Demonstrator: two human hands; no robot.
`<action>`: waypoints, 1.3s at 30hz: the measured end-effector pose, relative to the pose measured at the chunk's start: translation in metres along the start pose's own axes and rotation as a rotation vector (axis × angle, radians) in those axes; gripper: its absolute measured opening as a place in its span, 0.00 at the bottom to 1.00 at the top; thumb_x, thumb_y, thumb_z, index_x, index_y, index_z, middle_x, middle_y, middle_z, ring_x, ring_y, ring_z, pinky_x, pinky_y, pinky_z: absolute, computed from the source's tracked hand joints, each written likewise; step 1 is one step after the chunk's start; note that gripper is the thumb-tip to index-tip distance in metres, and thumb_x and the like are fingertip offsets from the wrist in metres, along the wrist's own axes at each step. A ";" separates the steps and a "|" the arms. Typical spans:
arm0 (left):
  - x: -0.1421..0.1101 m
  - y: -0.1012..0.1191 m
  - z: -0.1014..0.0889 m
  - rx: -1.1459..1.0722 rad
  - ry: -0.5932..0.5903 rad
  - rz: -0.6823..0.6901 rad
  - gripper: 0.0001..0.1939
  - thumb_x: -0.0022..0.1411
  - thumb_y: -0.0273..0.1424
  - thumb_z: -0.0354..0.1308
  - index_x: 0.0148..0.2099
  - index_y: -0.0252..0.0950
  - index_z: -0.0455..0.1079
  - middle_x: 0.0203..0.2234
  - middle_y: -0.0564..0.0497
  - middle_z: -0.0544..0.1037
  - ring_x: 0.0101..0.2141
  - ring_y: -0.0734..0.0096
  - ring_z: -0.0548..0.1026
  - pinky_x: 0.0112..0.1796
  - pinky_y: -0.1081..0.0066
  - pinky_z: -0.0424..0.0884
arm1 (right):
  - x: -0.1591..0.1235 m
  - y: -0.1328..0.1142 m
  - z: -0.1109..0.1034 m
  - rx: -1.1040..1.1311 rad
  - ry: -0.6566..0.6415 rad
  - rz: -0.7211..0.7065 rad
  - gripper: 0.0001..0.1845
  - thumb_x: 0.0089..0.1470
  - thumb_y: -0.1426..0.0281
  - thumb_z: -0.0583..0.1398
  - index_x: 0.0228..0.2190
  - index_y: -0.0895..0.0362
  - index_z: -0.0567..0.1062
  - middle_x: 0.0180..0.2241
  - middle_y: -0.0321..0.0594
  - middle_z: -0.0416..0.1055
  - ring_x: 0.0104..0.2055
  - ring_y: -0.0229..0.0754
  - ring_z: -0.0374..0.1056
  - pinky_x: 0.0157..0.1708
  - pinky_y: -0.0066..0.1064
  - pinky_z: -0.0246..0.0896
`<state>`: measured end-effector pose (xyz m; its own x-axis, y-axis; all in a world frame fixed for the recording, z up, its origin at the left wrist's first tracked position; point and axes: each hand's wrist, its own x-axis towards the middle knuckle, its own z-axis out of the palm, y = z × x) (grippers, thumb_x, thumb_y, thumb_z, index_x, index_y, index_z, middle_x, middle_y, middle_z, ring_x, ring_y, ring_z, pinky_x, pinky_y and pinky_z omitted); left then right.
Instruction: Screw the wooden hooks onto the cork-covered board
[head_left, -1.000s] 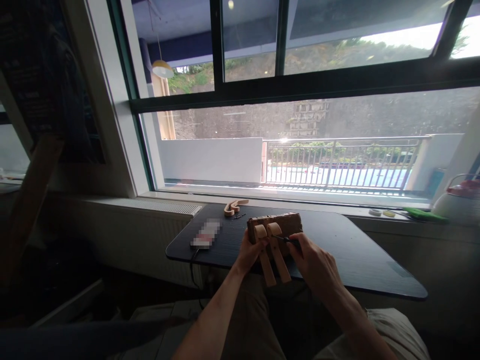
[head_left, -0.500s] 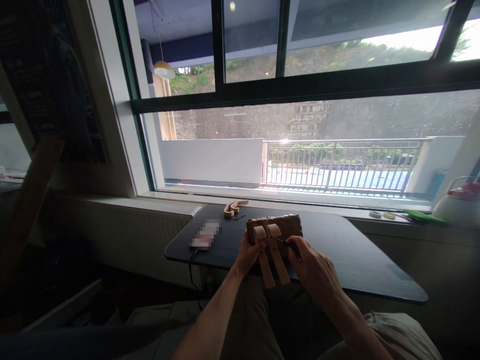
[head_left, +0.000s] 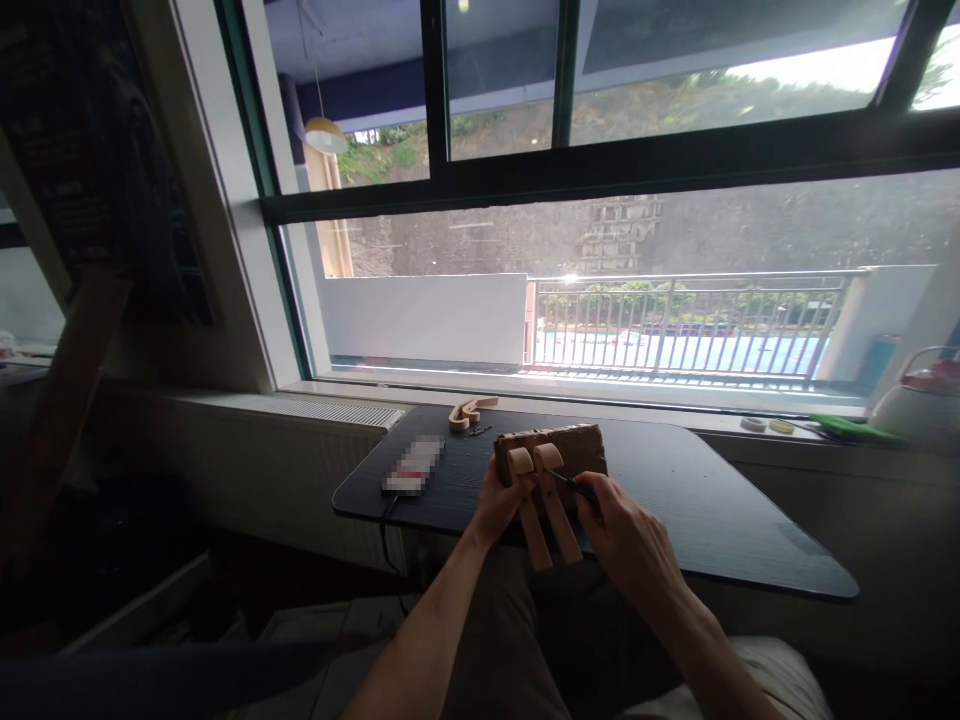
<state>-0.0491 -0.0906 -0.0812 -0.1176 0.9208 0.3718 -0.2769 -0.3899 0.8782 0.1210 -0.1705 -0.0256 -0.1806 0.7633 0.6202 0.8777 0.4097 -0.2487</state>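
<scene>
At table's near edge, centre of view: left hand (head_left: 496,508) clasped around the left end of a wooden assembly (head_left: 550,462), fingers wrapped onto the block. Right hand (head_left: 628,532) closed on a slim dark tool (head_left: 571,482), tip directed at the rounded head of one of two pale wooden arms (head_left: 550,505). Arms mounted side by side on the front of the block, hanging down past the table edge toward the lap. Block itself brown, oblong, resting on the dark tabletop (head_left: 675,500), long side roughly parallel to the window.

Farther back on the same tabletop, well apart from both hands: curved wooden piece (head_left: 471,410) lying flat, with a few small dark fasteners (head_left: 475,431) just beside it; type too small to tell. Left of the block: flat blurred object (head_left: 413,466), with a dark cable (head_left: 385,520) dropping over the table edge below it.

Beyond the table: pale windowsill (head_left: 615,400) running beneath a large dark-framed window (head_left: 570,180). Right end of the sill: white jug-like container with red lid (head_left: 919,400), contents not visible. Beside it: green flat item (head_left: 851,430) and two small ring-shaped items (head_left: 765,425), identity unclear. Below the sill at left: white radiator grille (head_left: 330,410). Through the glass: metal railing (head_left: 675,325) and a stone wall behind.
</scene>
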 end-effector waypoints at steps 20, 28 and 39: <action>0.000 -0.004 -0.001 -0.008 0.009 0.007 0.23 0.42 0.34 0.68 0.42 0.36 0.67 0.31 0.53 0.75 0.31 0.70 0.73 0.32 0.73 0.69 | -0.011 0.001 0.011 0.013 0.043 -0.019 0.14 0.57 0.70 0.48 0.45 0.54 0.65 0.39 0.41 0.72 0.33 0.43 0.71 0.27 0.32 0.59; 0.000 -0.004 -0.001 0.001 -0.004 0.008 0.23 0.43 0.34 0.67 0.43 0.36 0.67 0.33 0.51 0.76 0.33 0.69 0.74 0.34 0.72 0.69 | -0.012 -0.001 0.010 0.024 0.028 -0.011 0.13 0.58 0.69 0.47 0.45 0.53 0.64 0.40 0.40 0.72 0.32 0.42 0.71 0.26 0.30 0.58; 0.002 -0.009 -0.004 0.012 -0.016 0.013 0.22 0.44 0.34 0.67 0.43 0.36 0.67 0.30 0.52 0.75 0.30 0.71 0.72 0.31 0.74 0.68 | -0.016 0.003 0.010 0.032 0.006 0.058 0.13 0.60 0.65 0.47 0.43 0.53 0.65 0.34 0.39 0.75 0.30 0.44 0.72 0.25 0.31 0.56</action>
<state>-0.0503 -0.0850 -0.0893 -0.1060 0.9155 0.3882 -0.2640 -0.4023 0.8766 0.1219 -0.1760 -0.0437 -0.1274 0.7831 0.6087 0.8720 0.3809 -0.3074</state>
